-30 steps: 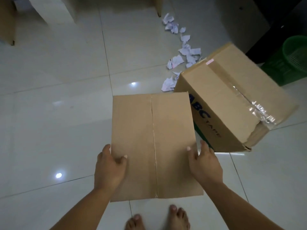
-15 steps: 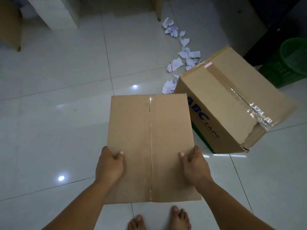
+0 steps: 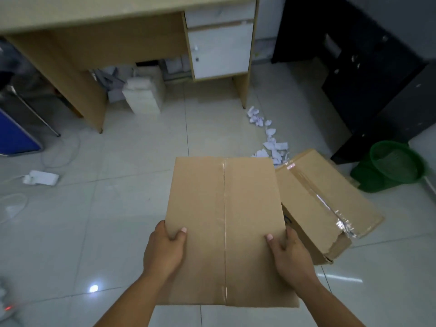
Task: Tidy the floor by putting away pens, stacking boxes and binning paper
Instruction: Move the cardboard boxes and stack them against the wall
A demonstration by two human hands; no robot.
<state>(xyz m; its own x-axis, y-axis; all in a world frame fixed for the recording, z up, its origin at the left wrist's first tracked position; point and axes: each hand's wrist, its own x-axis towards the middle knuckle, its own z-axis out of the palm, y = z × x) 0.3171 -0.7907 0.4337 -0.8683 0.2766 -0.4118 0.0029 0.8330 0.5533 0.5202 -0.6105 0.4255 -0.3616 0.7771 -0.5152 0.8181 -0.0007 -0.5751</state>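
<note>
I hold a plain taped cardboard box [image 3: 224, 208] in front of me, above the tiled floor. My left hand [image 3: 165, 251] grips its left edge and my right hand [image 3: 289, 253] grips its right edge, thumbs on top. A second, larger cardboard box [image 3: 323, 204] with torn clear tape lies on the floor just to the right, partly hidden behind the held box. Several crumpled white paper scraps [image 3: 269, 138] trail across the floor beyond both boxes. A green mesh waste bin [image 3: 394, 166] stands at the far right. No pens are visible.
A wooden desk [image 3: 99, 24] with a white drawer unit [image 3: 219, 48] stands ahead, paper stacks [image 3: 144, 95] under it. A dark cabinet [image 3: 358, 67] fills the right. A white power adapter [image 3: 41, 178] with cables lies left, near a blue panel [image 3: 14, 135].
Both hands closed on the box edges and lifted it off the floor. My view has tilted up, so the desk, cabinet and whole bin now show.
</note>
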